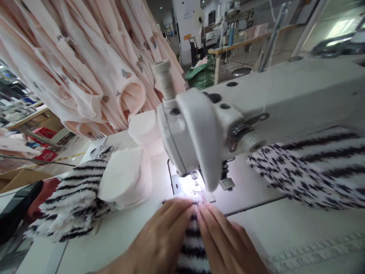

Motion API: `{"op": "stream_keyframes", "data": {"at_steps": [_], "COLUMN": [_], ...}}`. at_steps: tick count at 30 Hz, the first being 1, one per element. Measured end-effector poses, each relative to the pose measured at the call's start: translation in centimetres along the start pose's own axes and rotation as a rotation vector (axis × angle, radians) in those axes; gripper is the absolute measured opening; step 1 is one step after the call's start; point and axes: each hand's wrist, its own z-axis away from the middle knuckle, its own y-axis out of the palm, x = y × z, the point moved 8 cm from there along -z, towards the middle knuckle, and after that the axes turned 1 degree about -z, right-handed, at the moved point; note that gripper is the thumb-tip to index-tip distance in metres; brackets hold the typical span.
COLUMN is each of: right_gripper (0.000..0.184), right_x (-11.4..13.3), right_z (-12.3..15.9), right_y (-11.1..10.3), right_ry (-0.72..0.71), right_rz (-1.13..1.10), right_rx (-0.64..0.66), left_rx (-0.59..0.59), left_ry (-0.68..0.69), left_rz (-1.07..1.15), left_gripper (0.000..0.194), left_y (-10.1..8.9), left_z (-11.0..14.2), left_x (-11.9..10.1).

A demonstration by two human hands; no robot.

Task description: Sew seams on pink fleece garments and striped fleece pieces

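A strip of fluffy black-and-white striped fabric (pixel 193 249) runs toward the lit needle area of a white sewing machine (pixel 196 140). My left hand (pixel 161 236) grips its left side, fingers together and tips by the front of the needle plate (pixel 209 197). On the other side my right hand (pixel 228 239) holds the same fabric, its fingertips almost meeting those of the left. The presser foot (pixel 195 177) stands just beyond my fingertips. Both hands hide much of the fabric, and its edge under the fingers is hard to make out.
Stacks of white cut pieces (pixel 122 175) and a heap of striped fabric (pixel 76 198) lie at left. More striped fabric (pixel 319 163) sits under the machine arm. Pink garments (pixel 94 64) hang behind. A clear ruler (pixel 319 253) lies at lower right.
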Motion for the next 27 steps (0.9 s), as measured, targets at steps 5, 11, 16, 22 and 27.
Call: {"op": "stream_keyframes", "data": {"at_steps": [5,11,16,22,27], "right_gripper": [0.043,0.047,0.044,0.049,0.054], "right_x": [-0.2,-1.1,-1.6,-2.7,-5.0], "right_z": [-0.3,-1.8,-1.8,-2.1,-3.0], "right_y": [1.9,1.8,2.1,2.0,2.3], "right_ry": [-0.05,-0.061,-0.06,-0.078,-0.047], "right_rz": [0.014,-0.018,-0.02,-0.077,-0.405], "right_rx": [0.014,0.023,0.049,0.096,0.374], "left_rx": [0.0,0.028,-0.003,-0.039,-0.006], "left_ry": [0.021,-0.094,-0.087,-0.068,-0.085], "left_rz": [-0.009,-0.006,-0.004,-0.011,0.064], "left_gripper": [0.04,0.031,0.016,0.025,0.028], "left_y": [2.2,2.4,2.4,2.1,0.1], "left_z": [0.0,-0.5,-0.9,-1.2,-0.7], "left_x": [0.1,1.5,1.4,1.6,1.9]}}
